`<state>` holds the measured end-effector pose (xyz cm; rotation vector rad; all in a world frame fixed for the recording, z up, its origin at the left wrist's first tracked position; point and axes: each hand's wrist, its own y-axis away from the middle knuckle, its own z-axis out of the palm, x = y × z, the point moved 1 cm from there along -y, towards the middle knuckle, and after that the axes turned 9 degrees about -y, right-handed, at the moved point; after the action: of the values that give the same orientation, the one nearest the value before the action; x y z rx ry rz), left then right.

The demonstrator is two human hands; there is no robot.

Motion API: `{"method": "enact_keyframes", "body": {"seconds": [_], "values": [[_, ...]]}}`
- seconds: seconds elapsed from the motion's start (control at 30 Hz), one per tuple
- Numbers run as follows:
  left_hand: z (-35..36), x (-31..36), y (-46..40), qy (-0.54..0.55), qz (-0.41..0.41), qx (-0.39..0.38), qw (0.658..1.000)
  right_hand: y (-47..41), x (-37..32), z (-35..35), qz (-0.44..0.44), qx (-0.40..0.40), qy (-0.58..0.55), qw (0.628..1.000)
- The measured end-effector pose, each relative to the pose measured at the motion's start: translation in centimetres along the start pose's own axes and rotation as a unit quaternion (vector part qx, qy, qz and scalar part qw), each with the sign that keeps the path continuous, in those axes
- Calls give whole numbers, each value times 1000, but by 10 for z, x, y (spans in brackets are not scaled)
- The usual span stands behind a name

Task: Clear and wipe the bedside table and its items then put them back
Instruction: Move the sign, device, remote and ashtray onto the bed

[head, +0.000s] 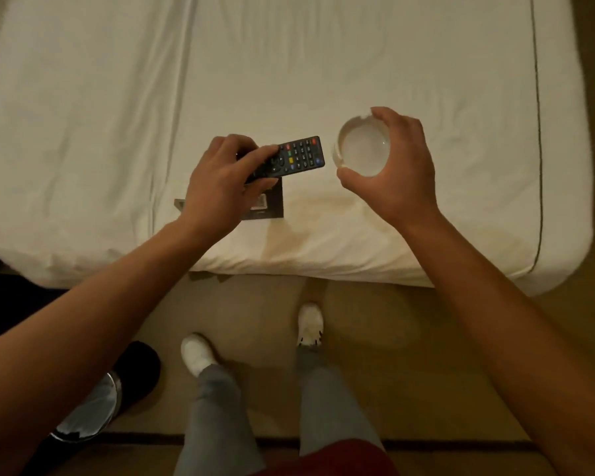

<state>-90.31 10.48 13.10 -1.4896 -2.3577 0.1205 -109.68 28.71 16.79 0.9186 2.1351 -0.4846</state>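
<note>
My left hand [220, 180] grips a black remote control [301, 154] with coloured buttons, held just above the white bed [100, 132]. Under that hand lies a dark flat card or booklet [272, 204] on the sheet, mostly hidden by my hand. My right hand [397, 170] is wrapped around a round white ashtray [363, 151], seen from above, over the bed to the right of the remote. The bedside table is out of view.
The bed's near edge [323, 266] runs across the middle, with beige carpet [375, 331] below it. My feet in white shoes [196, 352] stand close to the bed. A black bin with a shiny rim [93, 410] sits at the lower left.
</note>
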Motion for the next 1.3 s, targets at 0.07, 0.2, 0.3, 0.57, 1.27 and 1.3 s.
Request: {"method": "enact_keyframes", "body": {"seconds": [0.07,0.2,0.3,0.57,1.27,1.3], "values": [[19,26,-12,6,15,-10,1000,0,33,-19,18,9,4,1000],[59,68,-26,16,54,-50,997,2,95,-41,66,18,8,998],[92,87,-32,24,57,-97,993,4,133,-43,102,3,17,995],[160,97,-33,28,32,-202,978,2,201,-13,152,-62,43,986],[208,73,-30,24,-19,-263,964,3,241,45,137,-131,170,967],[208,72,-29,24,-19,-265,964,3,241,45,138,-132,173,966]]}}
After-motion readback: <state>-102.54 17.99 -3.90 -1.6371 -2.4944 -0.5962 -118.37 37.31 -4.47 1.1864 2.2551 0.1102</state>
